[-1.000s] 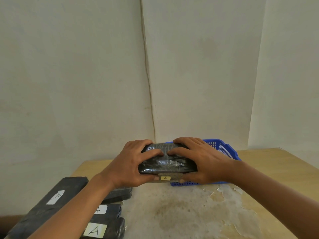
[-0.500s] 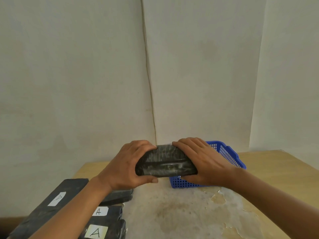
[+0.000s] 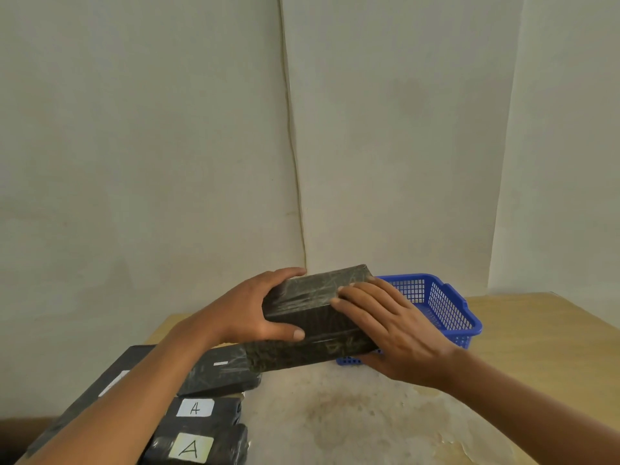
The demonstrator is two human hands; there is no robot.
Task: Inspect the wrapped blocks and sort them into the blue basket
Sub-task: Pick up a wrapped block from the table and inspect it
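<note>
Pale, bare walls meet in a corner behind a wooden table (image 3: 553, 333) whose top is worn to a grey, flaking patch in the middle. Above that patch, both hands hold a wrapped block (image 3: 315, 317), dark and glossy under clear film, tilted so that its far end rises toward the corner and its near end drops toward the table's left side. The left hand (image 3: 248, 313) grips the block's left end, fingers curled over the top edge and the thumb pressed flat against the near face. The right hand (image 3: 396, 330) clasps the right side, its fingers lying close together across the upper face; its thumb is hidden beneath the block. Just behind and to the right of the block stands the blue basket (image 3: 449, 307), a latticed plastic tray partly hidden by the right hand, and what lies inside it cannot be told. At the lower left sits a stack of wrapped blocks (image 3: 208, 424), dark like the held one, two of them bearing labels (image 3: 191, 448) marked with a handwritten A.
</note>
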